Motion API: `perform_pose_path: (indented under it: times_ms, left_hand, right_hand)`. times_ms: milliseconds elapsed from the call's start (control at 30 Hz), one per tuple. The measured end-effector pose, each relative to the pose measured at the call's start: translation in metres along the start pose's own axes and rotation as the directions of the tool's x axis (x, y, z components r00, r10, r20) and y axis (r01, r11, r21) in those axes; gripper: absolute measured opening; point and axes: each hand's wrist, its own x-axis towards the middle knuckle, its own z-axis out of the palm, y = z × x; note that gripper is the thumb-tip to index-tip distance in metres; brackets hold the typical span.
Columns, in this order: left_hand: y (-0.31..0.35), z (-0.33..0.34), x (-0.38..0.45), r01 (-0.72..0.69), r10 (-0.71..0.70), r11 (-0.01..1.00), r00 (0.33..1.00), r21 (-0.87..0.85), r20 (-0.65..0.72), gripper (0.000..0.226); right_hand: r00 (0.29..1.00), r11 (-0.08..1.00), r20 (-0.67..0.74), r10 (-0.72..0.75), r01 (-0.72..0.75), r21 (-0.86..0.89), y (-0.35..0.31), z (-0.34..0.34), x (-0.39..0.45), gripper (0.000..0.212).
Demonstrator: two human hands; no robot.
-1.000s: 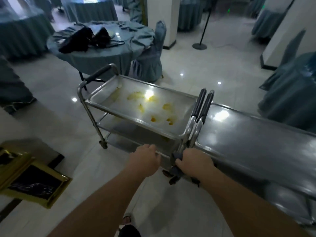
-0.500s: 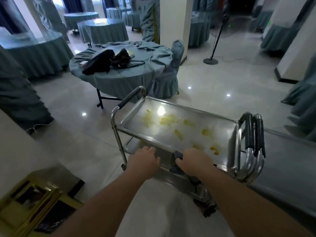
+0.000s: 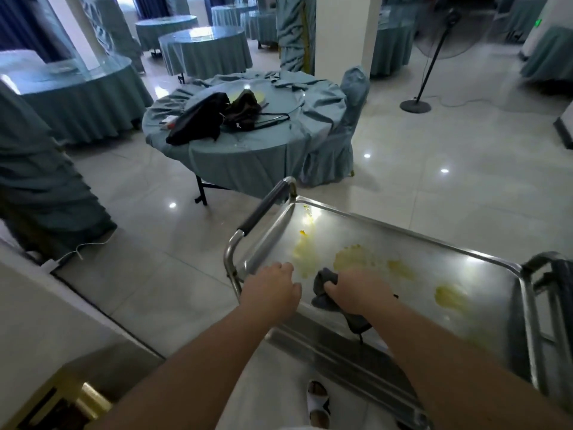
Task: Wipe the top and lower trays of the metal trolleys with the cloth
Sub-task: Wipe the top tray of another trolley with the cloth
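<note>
Trolley top tray is lying directly ahead of and below the person, its long axis running from near-left to far-right across the view, with yellow stains spread along that axis. The right hand is resting palm-down inside the tray near its front rim, fingers curled and clutching a bunched dark cloth, part of which is trailing back under the wrist and over the rim. The left hand is sitting at the front-left corner of the tray, fingers closed loosely over the rim beside the handle upright, apparently bracing the trolley; it is holding nothing else. The nearest stains are lying just beyond and to the left of the cloth, touching or almost touching its leading edge, while a further stain is sitting to the right, well apart from either hand. The right hand is therefore the nearer one to all soiled areas, and a wiping stroke is likely calling for travel forward and then rightward along the tray's length. Both forearms are extending forward, roughly parallel and slightly converging. The lower tray is mostly hidden beneath the top tray. A second trolley's handle is showing at the right edge, close against the first. A table with dark bags is standing beyond, well apart.
</note>
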Motion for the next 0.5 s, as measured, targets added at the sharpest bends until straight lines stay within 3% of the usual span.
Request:
perform_pose_path:
  times_ms: [233,367,500]
  left_hand:
    - [-0.034,-0.018,0.102,0.016,-0.017,1.000,0.995,0.009,0.097,0.045]
    - [-0.058,-0.021,0.153,-0.002,-0.003,0.999,0.990,0.034,0.144,0.045]
    - [-0.078,-0.027,0.210,-0.068,0.059,0.996,0.986,0.054,0.157,0.041]
  right_hand:
    - [0.999,0.998,-0.018,-0.031,0.030,-0.047,-0.028,-0.018,0.115,0.036]
    - [1.000,0.998,0.013,0.021,-0.021,-0.061,-0.035,-0.016,0.158,0.035]
    - [0.990,0.991,0.058,0.126,-0.128,0.034,-0.041,-0.010,0.197,0.036]
